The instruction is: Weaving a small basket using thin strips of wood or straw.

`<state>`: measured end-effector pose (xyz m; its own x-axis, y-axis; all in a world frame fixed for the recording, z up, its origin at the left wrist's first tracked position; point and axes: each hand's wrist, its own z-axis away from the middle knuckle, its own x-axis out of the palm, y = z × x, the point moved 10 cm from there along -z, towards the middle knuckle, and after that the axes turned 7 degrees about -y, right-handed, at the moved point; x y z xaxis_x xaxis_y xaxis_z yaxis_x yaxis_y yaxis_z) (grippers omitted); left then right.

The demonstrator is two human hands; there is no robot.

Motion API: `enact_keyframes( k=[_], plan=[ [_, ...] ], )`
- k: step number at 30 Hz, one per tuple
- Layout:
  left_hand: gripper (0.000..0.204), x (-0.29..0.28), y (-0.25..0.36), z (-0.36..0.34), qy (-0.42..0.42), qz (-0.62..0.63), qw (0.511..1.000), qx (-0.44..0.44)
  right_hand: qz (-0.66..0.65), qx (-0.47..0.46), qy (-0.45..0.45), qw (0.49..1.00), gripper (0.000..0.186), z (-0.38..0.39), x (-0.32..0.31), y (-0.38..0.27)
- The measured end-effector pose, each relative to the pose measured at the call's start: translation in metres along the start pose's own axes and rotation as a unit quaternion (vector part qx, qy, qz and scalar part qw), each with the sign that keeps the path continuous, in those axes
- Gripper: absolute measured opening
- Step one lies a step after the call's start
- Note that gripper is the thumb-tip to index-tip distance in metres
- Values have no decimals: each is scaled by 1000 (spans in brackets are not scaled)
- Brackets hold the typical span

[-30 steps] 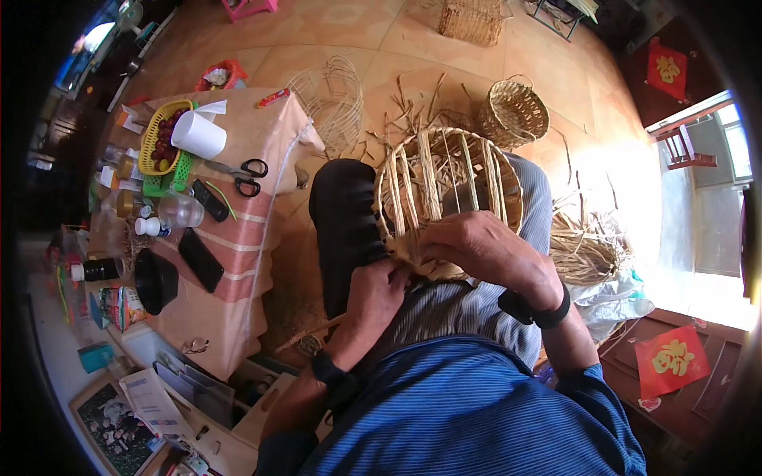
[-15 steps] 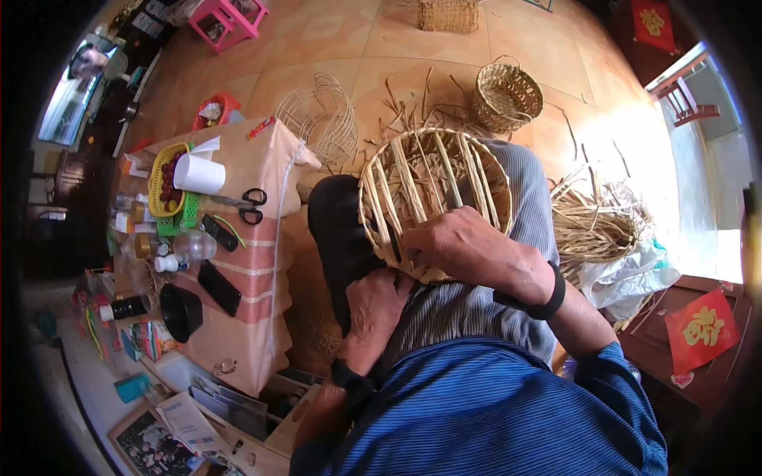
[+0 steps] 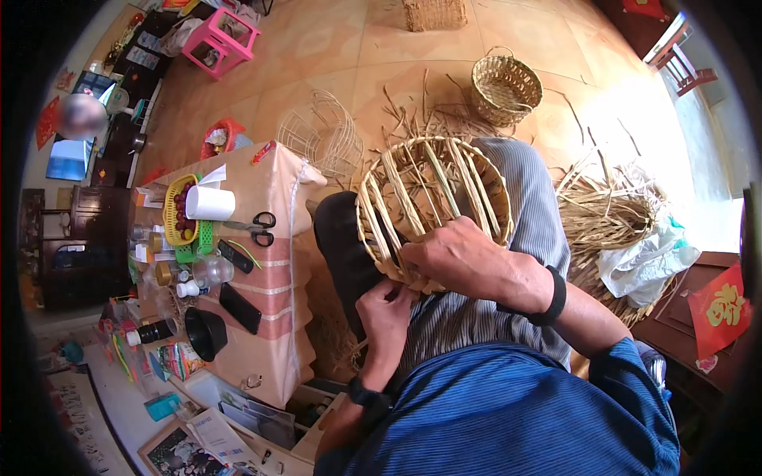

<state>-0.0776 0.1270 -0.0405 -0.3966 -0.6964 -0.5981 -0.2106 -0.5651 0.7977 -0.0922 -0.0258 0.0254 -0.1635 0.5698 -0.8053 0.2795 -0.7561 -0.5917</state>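
A round woven basket (image 3: 458, 156) of pale plant strips rests on my lap, with loose broad strips running in rows across its opening. At its near left rim, my left hand (image 3: 385, 316) is closed, thumb and fingers pinched on the edge. My right hand (image 3: 459, 255) lies over the near part of the opening, fingers curled down onto the strips; its fingertips are partly hidden behind the hand. Which single strip each hand grips is too small to tell.
To the left, a cloth-covered table (image 3: 278, 349) holds scissors (image 3: 260, 229), a phone (image 3: 240, 308), a black bowl (image 3: 205, 333) and a yellow fruit basket (image 3: 171, 214). A handled basket (image 3: 508, 87), a wire frame (image 3: 321, 139) and a straw heap (image 3: 607, 206) lie on the floor.
The whole view has shifted slightly, so the table and floor things sit lower and further right. My left hand has turned a little at the rim; the right stays on the strips.
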Motion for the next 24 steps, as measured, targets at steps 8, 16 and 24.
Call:
enact_keyframes(
  k=[8, 16, 24],
  plan=[
    [35, 18, -8, 31, -233, 407, 858, -209, 5, -1, -8, 1000, 14, 3, 2, 0],
    [23, 57, -7, 55, -217, 705, 589, -332, 10, -16, -62, 998, 15, 0, -2, -2],
    [12, 60, -6, 43, -196, 657, 655, -316, -233, -12, -144, 962, 14, -9, 2, 14]
  ],
)
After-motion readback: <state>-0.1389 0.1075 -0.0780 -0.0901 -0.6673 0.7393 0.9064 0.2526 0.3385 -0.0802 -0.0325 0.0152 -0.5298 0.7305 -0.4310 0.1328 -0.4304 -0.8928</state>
